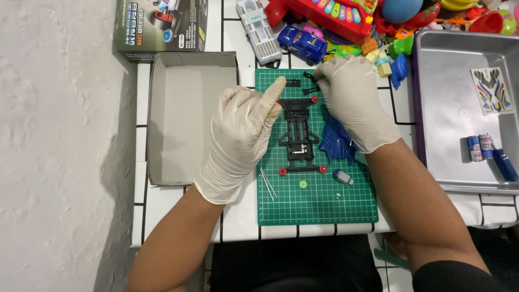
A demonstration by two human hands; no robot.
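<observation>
Gloved left hand [240,132] steadies the black toy-car chassis [299,132], fingers loose; right hand [351,100] pinches a small black part [310,77]. Slipping could knock the red rollers [282,171] off the cutting mat [316,200].

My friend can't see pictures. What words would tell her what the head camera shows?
Two gloved hands work over a black toy car chassis on a green cutting mat: the left hand steadies its front, the right hand pinches a small black part. A blue car body shell lies beside it, and a metal tray sits right.
</observation>
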